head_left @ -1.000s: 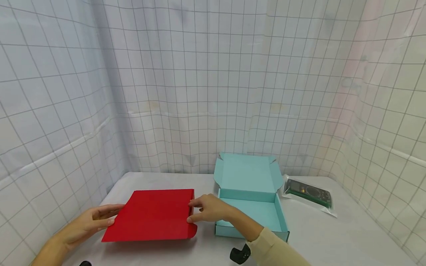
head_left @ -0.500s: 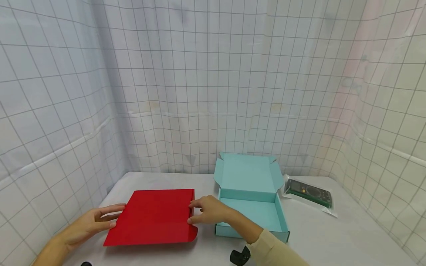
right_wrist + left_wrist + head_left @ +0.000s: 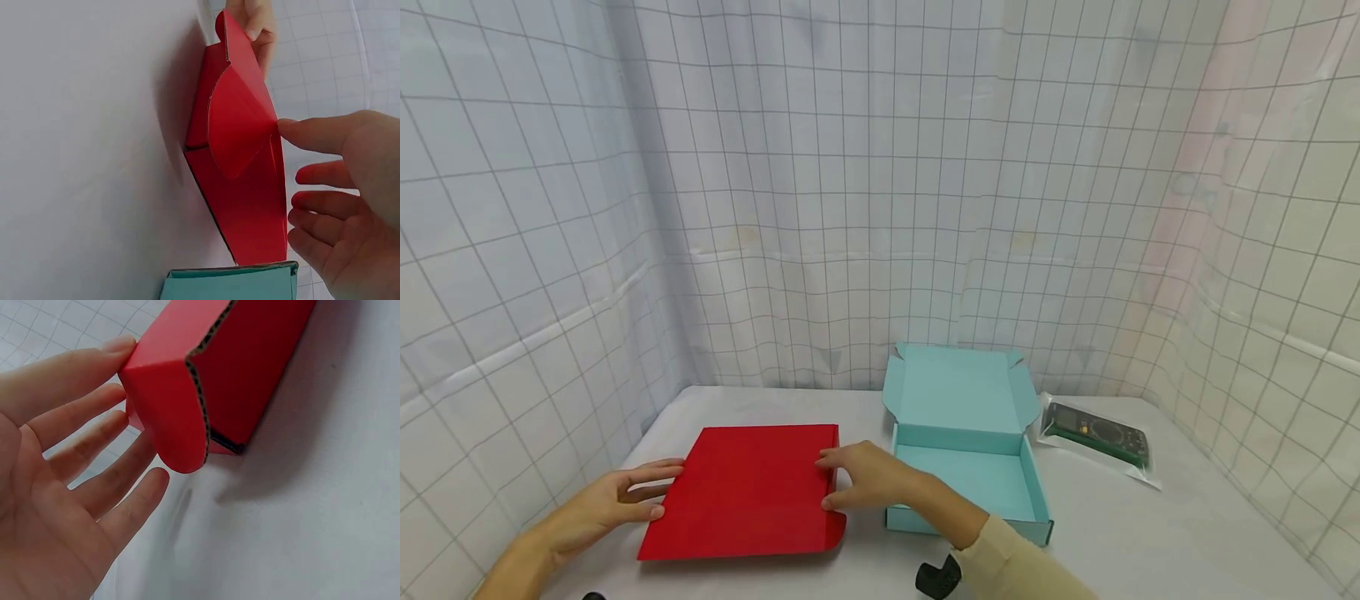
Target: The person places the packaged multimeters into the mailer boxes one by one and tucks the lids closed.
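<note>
A red cardboard box [image 3: 752,492] lies on the left of the white table, its lid swung down over the base and the front edge still raised a little. My left hand [image 3: 591,510] touches the lid's left edge with thumb and fingertips, fingers fairly straight. In the left wrist view a rounded side flap [image 3: 181,419] hangs outside the base near these fingers. My right hand [image 3: 868,477] is at the right edge, its thumb touching the lid corner and its index finger reaching over the top. Another rounded flap [image 3: 240,125] hangs beside the box wall in the right wrist view.
A light-blue box [image 3: 977,479] with its lid up stands right of the red box, behind my right forearm. Farther right lies a dark multimeter [image 3: 1097,433] in a clear plastic bag. A small black object [image 3: 938,577] sits by my right sleeve. Gridded curtains surround the table.
The red lid's front edge has come slightly lower and nearer to me. My left thumb has moved down along with it. My right index finger has shifted slightly left onto the lid.
</note>
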Action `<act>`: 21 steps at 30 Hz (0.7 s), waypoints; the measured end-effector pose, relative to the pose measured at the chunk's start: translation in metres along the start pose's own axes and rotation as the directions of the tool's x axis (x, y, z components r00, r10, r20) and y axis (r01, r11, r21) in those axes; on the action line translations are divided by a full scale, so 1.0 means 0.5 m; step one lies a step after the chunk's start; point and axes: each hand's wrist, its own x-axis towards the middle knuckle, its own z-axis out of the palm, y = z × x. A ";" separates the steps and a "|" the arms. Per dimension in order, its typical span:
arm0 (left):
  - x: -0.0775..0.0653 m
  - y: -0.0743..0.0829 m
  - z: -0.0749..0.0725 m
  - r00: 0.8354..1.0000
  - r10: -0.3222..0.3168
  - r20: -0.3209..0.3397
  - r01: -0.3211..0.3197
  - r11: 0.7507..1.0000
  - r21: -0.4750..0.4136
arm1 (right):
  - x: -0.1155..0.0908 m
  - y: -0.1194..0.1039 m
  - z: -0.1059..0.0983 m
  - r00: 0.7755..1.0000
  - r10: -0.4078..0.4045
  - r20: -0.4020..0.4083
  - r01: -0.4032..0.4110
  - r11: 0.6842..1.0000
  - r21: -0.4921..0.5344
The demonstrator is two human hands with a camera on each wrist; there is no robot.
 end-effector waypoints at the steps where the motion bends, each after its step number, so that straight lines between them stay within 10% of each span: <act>1: 0.001 0.000 0.001 1.000 0.000 -0.003 0.000 1.000 0.001 | 0.000 0.000 -0.002 1.000 -0.021 0.017 0.021 1.000 -0.022; 21: 0.010 0.004 0.018 0.997 -0.013 -0.076 0.026 0.984 0.176 | 0.012 0.004 -0.013 0.990 -0.087 0.108 0.102 0.985 -0.138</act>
